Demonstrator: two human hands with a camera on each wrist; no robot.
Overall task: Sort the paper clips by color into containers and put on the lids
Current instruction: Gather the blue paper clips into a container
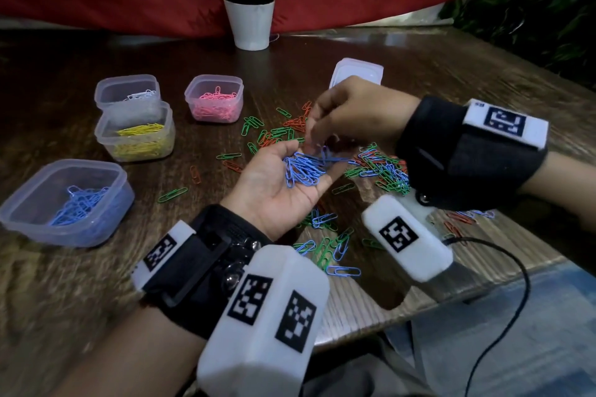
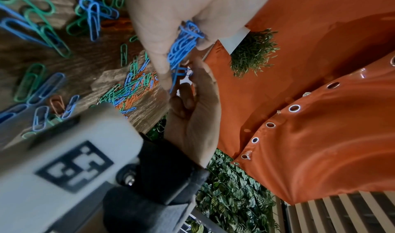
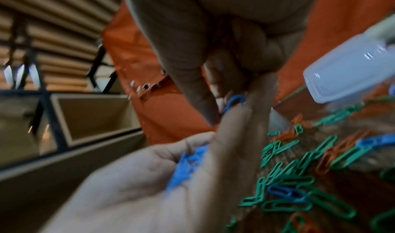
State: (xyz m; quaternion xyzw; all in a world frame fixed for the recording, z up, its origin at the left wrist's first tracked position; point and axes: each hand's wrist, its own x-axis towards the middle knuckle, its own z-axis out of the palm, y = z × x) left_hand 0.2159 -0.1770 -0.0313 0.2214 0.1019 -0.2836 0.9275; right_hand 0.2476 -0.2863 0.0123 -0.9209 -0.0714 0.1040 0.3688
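Observation:
My left hand [image 1: 306, 158] lies palm up over the table, carrying a heap of blue paper clips [image 1: 303, 171] on its relaxed fingers. Just above it my right hand [image 1: 317, 139] pinches a single blue clip [image 3: 234, 99] between thumb and fingertips. The left wrist view shows the heap [image 2: 181, 47] cupped between thumb and fingers. Loose green, orange and blue clips [image 1: 383, 167] lie on the wood under and around both hands. At the left stand open containers: blue clips [image 1: 80, 235], yellow [image 1: 142, 151], white [image 1: 106, 87], pink [image 1: 214, 77].
A stack of clear lids [image 1: 356, 69] lies behind my right hand. A potted plant [image 1: 250, 22] stands at the back centre before a red cloth. The table's front edge [image 1: 371, 325] is near my wrists, with a black cable [image 1: 503, 300] hanging off it.

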